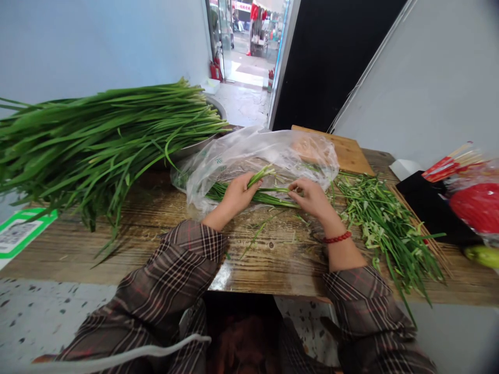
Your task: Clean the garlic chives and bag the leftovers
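Observation:
My left hand (239, 195) is closed around a small bunch of garlic chives (265, 174), whose pale cut ends stick out past my thumb. Opposite it, my right hand (310, 197) pinches the end of a chive stalk with thumb and fingertips. More chives (273, 199) lie below and between the hands, partly inside a clear plastic bag (249, 143) spread on the wooden table (280, 265). Heaped at the left is a large pile of long chives (117, 135), root ends toward the bag. A looser heap of trimmed leaves and scraps (385, 223) lies right of my right hand.
A metal basin (216, 106) shows under the big pile. Behind the bag is a wooden board (345, 150). At the right stand a black box (432, 208) with red-wrapped chopsticks (448, 163) and a red bundle (477, 208). A green-framed QR card (23, 234) lies at the left edge.

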`<state>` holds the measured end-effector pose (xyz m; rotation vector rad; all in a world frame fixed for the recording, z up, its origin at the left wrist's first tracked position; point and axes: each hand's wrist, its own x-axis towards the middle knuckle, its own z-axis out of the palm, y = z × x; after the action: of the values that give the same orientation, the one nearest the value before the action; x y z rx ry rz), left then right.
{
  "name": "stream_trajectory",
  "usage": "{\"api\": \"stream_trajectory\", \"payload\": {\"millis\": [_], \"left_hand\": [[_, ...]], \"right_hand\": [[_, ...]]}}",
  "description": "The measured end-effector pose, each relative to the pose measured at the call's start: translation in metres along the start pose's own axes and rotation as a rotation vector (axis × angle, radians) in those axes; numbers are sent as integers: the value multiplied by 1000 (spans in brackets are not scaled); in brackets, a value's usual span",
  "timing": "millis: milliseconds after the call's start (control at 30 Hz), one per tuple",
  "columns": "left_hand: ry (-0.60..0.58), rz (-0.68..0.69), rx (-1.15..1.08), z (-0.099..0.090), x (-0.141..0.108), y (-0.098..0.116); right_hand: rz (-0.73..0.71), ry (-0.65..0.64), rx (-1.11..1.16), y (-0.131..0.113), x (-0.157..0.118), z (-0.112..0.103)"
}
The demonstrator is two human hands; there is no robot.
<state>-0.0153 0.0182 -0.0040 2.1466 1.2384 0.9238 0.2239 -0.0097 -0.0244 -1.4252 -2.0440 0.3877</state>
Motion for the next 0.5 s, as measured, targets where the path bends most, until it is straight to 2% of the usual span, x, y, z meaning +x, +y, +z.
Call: {"api": "stream_trajectory", "payload": {"millis": [100, 200, 300, 400, 500], "left_hand": [[84, 23, -23, -2, -1, 6], [13, 74, -63, 0, -1, 10], [-88, 124, -36, 3, -2, 9], [-119, 146, 45, 6, -3, 9], [-126, 160, 120, 7, -6, 10]], "right_hand": [[6, 101, 214, -12, 2, 0], [33, 179, 325, -23, 3, 3], [34, 229, 330, -31, 3, 8], [-35, 257, 191, -38, 2, 12], [-105, 266, -143, -46, 1, 14]]}}
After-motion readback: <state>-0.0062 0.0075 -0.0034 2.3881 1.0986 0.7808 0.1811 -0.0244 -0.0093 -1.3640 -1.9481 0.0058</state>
